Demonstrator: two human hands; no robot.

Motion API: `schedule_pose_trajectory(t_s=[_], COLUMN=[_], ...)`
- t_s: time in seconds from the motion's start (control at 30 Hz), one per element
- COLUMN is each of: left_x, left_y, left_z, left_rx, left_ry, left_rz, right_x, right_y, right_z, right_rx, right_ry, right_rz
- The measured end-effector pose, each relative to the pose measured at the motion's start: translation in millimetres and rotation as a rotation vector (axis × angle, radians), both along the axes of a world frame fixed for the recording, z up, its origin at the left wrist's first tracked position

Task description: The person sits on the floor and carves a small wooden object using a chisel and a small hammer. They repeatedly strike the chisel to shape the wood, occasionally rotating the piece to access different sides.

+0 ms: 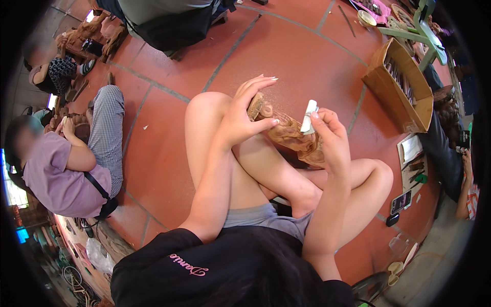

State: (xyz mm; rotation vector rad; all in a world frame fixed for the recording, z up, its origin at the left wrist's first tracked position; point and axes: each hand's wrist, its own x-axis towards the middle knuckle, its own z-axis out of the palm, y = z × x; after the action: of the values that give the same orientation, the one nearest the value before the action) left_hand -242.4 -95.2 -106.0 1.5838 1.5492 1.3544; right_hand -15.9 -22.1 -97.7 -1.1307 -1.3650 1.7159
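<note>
A carved brown wooden figure (286, 130) lies slantwise over my crossed legs, its surface full of rounded relief. My left hand (241, 115) grips its upper left end, thumb on the near side and fingers stretched along the far side. In my right hand (331, 134) a small folded white piece (309, 116), like sandpaper or stiff cloth, is pinched between thumb and fingers. The white piece is beside the figure's right part; whether it touches the wood I cannot tell. Part of the figure's lower right end is hidden behind my right hand.
Red floor tiles (169, 123) surround me. On the right stand a cardboard box (379, 64) of thin tools and a green stool (417, 36); a phone (401, 202) lies nearer. A person in a lilac shirt (71, 174) sits at left. More people sit around.
</note>
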Motion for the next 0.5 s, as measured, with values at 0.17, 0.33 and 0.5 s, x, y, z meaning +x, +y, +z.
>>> schedule_pose_trajectory(t_s=[0.17,0.33,0.5], left_x=[6.8,6.7,10.7], left_y=[1.0,0.5,4.3], left_z=[0.7,2.0,3.2], left_rx=[-0.056,-0.032,-0.036], left_ry=[0.016,0.053,-0.005], left_rz=[0.06,0.061,0.148], right_x=[15.1,23.5,29.7], right_y=[2.1,6.9,7.8], right_z=[-3.8,-19.6,-16.1], right_rx=[-0.148,-0.107,-0.158], right_ry=[0.037,0.162,0.601], right_rz=[-0.011,0.051,0.096])
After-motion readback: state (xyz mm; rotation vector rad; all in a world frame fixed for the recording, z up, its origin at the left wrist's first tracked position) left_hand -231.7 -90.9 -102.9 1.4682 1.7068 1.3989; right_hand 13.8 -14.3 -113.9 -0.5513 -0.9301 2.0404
